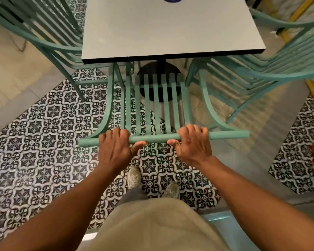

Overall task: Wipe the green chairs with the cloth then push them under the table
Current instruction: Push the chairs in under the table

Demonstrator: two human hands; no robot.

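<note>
Three green chairs show around one white table (pixel 163 31). The left chair (pixel 34 28) is cut off by the frame's top and left edges, and its seat is blurred. The table top hides the front of the middle chair (pixel 158 105) and most of its own black round base (pixel 159 69), which shows only through the seat slats. A dark blue object on the table is cropped at the top edge and cannot be made out. The right chair (pixel 261 66) runs out of frame on the right. No cloth is in view.

The middle chair stands at the table's near edge, its seat slats running away from the person toward the table, and its top rail (pixel 152 138) lies crosswise, left to right. The left hand (pixel 114 147) grips this rail, fingers curled over it and thumb beneath. The right hand (pixel 192 142) grips the same rail further right in the same way. Two pale shoes (pixel 134 177) stand on the patterned tile floor (pixel 43 142) just behind the chair.
</note>
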